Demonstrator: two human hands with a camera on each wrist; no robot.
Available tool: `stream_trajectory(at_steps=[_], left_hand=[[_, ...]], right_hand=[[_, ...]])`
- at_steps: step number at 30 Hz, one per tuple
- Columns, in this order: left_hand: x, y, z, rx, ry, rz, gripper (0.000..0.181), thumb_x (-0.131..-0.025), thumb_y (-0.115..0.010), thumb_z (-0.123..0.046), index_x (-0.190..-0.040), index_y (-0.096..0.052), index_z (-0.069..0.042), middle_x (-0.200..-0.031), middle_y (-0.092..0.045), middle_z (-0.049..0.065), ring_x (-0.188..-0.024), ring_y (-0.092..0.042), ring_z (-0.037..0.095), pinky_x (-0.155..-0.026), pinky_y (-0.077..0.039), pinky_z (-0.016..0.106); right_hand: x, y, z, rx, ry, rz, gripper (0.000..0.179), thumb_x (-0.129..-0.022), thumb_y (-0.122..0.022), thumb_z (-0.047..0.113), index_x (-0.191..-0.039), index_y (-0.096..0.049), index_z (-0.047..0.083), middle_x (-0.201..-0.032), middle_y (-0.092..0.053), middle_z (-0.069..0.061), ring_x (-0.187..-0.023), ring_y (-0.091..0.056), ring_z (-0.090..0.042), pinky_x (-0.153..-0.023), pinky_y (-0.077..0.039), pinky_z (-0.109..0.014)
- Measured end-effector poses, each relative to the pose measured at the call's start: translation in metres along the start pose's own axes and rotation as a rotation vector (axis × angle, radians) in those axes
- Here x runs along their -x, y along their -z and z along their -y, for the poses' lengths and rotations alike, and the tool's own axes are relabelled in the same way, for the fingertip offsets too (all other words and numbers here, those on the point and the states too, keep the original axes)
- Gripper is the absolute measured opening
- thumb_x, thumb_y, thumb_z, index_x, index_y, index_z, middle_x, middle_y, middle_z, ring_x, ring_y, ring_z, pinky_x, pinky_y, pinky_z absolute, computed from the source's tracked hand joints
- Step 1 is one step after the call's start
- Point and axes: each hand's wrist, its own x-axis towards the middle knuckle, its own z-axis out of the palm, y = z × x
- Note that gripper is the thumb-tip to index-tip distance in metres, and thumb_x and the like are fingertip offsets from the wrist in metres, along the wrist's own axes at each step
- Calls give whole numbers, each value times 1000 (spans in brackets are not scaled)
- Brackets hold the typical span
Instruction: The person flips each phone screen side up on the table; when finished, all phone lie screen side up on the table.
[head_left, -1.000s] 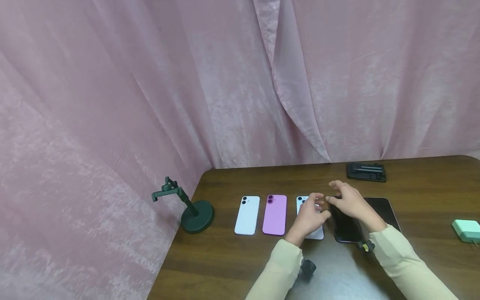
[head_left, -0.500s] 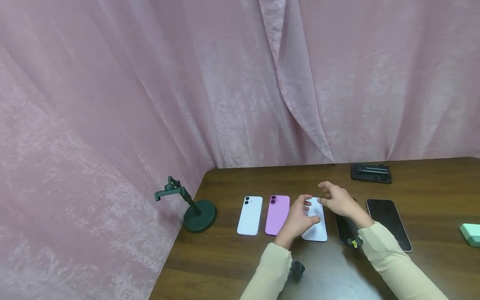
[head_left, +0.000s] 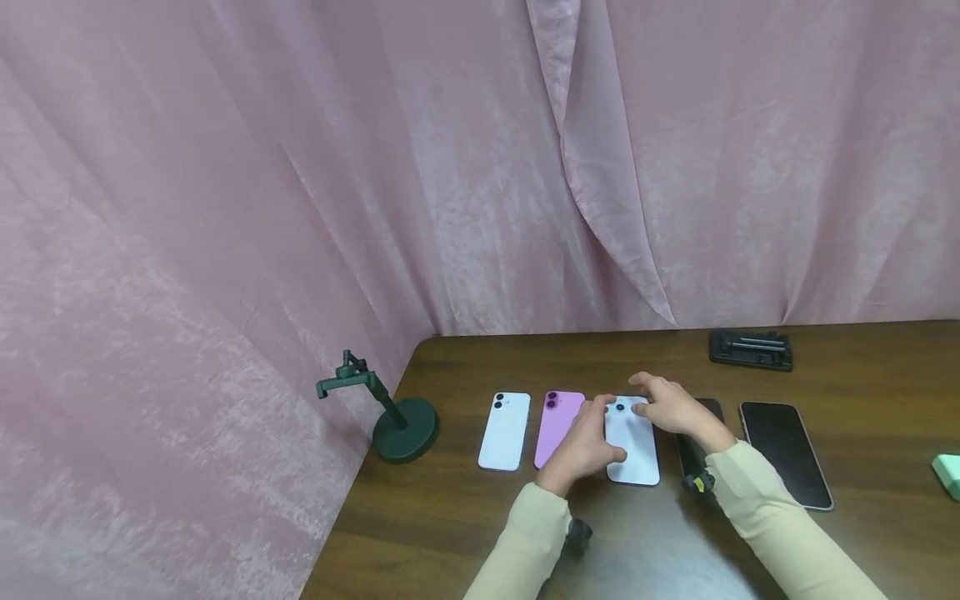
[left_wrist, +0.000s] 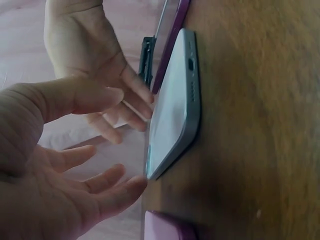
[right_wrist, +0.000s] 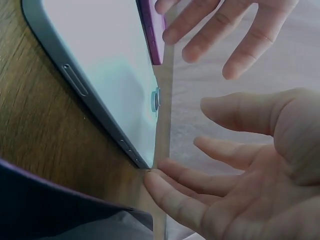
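A pale blue phone point(head_left: 632, 450) lies back-up on the table, its camera lenses at the far end. My left hand point(head_left: 585, 446) hovers along its left side with fingers spread, overlapping the pink phone point(head_left: 558, 417). On the other side is my right hand point(head_left: 671, 410), thumb over the pale phone's far right corner in the head view. The right wrist view shows the right hand's fingertips point(right_wrist: 152, 180) right at the phone's corner. In the left wrist view the left fingertips point(left_wrist: 135, 185) reach the other corner. Neither hand grips anything.
A white phone point(head_left: 504, 432) lies left of the pink one. To the right are a dark phone point(head_left: 690, 458), partly under my right arm, and another black-screened phone point(head_left: 786, 454). A black folding stand point(head_left: 750, 350), green stand point(head_left: 405, 429) and mint charger point(head_left: 948, 473) sit around.
Both hands have moved left, from over the pale phone and the dark phone to either side of the pale phone. The head view has shifted slightly, sliding the table's things rightward.
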Motion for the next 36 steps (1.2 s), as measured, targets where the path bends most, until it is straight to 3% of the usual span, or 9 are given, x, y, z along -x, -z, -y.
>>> stream_trajectory(at_steps=[10,16,23,27,36], left_hand=[[6,2,4,-82,-47,68,82,-72,-90,-5,-144,-50,-12,-126,-53,6,-98,-52,8,-84,-47,21],[7,-2,3,-156,-41,113,86,-70,-92,-7,-145,-51,-16,-132,-52,4,-107,-52,8,-90,-46,21],[10,-6,1,-247,-36,148,76,-73,-91,-10,-139,-56,-23,-136,-50,1,-115,-50,8,-92,-47,26],[11,-8,0,-277,-14,153,70,-75,-90,-12,-136,-59,-26,-136,-50,-2,-117,-49,8,-92,-48,28],[11,-11,-2,-318,-33,146,69,-76,-90,-13,-136,-59,-25,-135,-48,-1,-117,-49,10,-89,-50,27]], right_hand=[[-1,-3,0,50,48,4,41,-94,-61,5,-126,-52,-19,-123,-58,-37,-114,-56,-53,-90,-49,-60],[-4,-4,-1,66,35,17,38,-95,-59,4,-124,-54,-18,-124,-57,-38,-117,-54,-54,-93,-46,-63],[-5,-4,0,75,3,39,37,-97,-58,5,-127,-54,-17,-126,-56,-38,-119,-52,-55,-94,-45,-65],[-5,-4,2,74,-7,24,36,-97,-58,6,-125,-55,-17,-123,-58,-38,-116,-54,-55,-92,-47,-64],[-7,0,3,53,-12,3,24,-96,-58,8,-109,-62,-12,-110,-63,-32,-104,-60,-47,-85,-50,-58]])
